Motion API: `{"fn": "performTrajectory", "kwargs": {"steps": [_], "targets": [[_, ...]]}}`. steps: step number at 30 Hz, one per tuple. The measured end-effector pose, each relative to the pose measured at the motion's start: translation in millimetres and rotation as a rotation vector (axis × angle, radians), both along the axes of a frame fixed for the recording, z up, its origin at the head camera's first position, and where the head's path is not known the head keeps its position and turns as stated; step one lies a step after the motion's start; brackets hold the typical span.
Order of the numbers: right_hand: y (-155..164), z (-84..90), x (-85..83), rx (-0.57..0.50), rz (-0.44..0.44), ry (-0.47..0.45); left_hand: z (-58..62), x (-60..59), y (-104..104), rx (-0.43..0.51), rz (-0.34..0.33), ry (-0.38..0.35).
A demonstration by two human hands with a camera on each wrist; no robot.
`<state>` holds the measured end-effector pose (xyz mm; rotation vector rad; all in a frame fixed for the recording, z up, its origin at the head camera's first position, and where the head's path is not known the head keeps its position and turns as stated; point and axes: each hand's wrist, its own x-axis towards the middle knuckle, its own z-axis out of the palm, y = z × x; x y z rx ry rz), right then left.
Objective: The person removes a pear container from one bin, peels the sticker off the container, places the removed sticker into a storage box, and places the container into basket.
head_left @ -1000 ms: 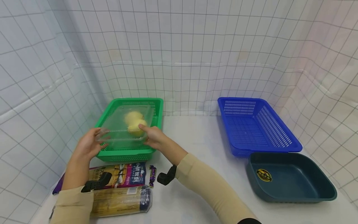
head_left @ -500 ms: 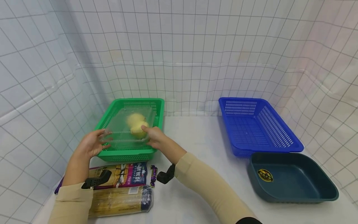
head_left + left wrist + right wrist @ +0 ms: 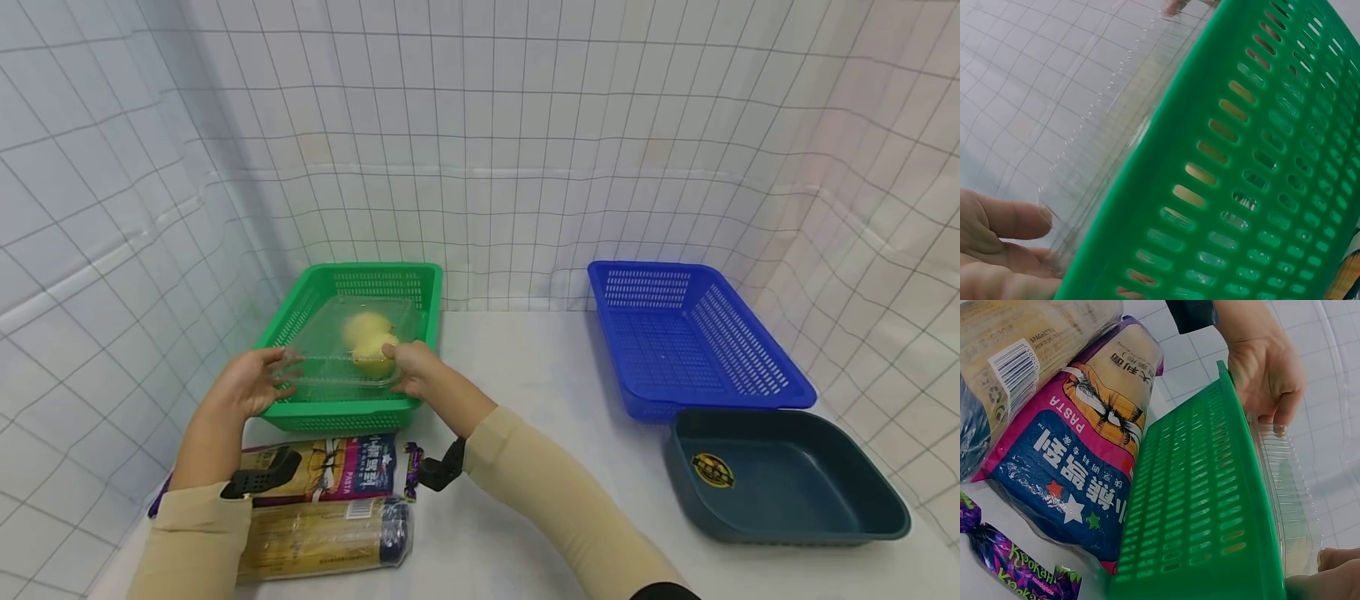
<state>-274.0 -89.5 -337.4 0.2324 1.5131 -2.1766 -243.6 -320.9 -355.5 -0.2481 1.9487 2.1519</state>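
Observation:
A clear plastic clamshell box (image 3: 318, 340) lies tilted in the mouth of the green basket (image 3: 345, 410). Through its lid show two round yellow fruits (image 3: 369, 327), blurred by the plastic. My left hand (image 3: 247, 383) pinches the box's left end, thumb above and fingers lower down. At the near right corner my right hand (image 3: 416, 368) grips it, thumb on the lid beside the fruit. From the left wrist view, the thumb (image 3: 1022, 219) presses the box's ridged edge just over the basket rim. The right wrist view shows both hands at the box's ends.
In front of the basket lie a pasta bag (image 3: 337, 471), a wrapped spaghetti pack (image 3: 315, 540) and a purple candy (image 3: 412, 471). A blue basket (image 3: 660, 350) stands at the right, with a dark green tub (image 3: 787, 475) before it. Gridded cloth walls surround the table.
Both hands have lowered the box slightly deeper into the green basket and shifted it a little to the right. Their hold on it stays the same.

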Motion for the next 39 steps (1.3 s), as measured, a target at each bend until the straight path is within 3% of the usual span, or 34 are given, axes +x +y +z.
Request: {"fn": "performTrajectory", "kwargs": {"steps": [4,9,11,13,17,20,24,31,39], "targets": [[-12.5,-22.9,-19.2,0.056,-0.019,0.013,0.7,0.5,2.0,-0.022,0.042,-0.013],[-39.1,-93.4,-82.7,0.154,-0.010,0.029,2.9,-0.4,7.7,-0.077,0.114,-0.048],[-41.6,-105.7,-94.5,0.184,-0.004,0.039,4.3,-0.5,10.9,-0.116,0.143,-0.058],[-35.7,-88.7,-77.7,0.217,-0.012,0.053,5.7,-0.4,13.5,-0.154,0.156,-0.064],[-16.0,-28.8,-21.5,0.224,-0.016,0.074,7.7,0.4,14.9,-0.191,0.132,-0.057],[-9.9,-8.5,-2.2,0.203,0.001,0.082,8.4,1.5,14.9,-0.224,0.124,-0.049],[-9.5,-6.5,1.1,0.209,0.018,0.088,8.8,2.3,15.3,-0.272,0.146,-0.057],[-9.5,-9.4,0.7,0.220,0.005,0.092,10.3,1.9,15.4,-0.260,0.156,-0.064],[-10.4,-10.0,2.1,0.247,0.009,0.118,9.7,3.1,14.5,-0.185,0.150,-0.053]]}}
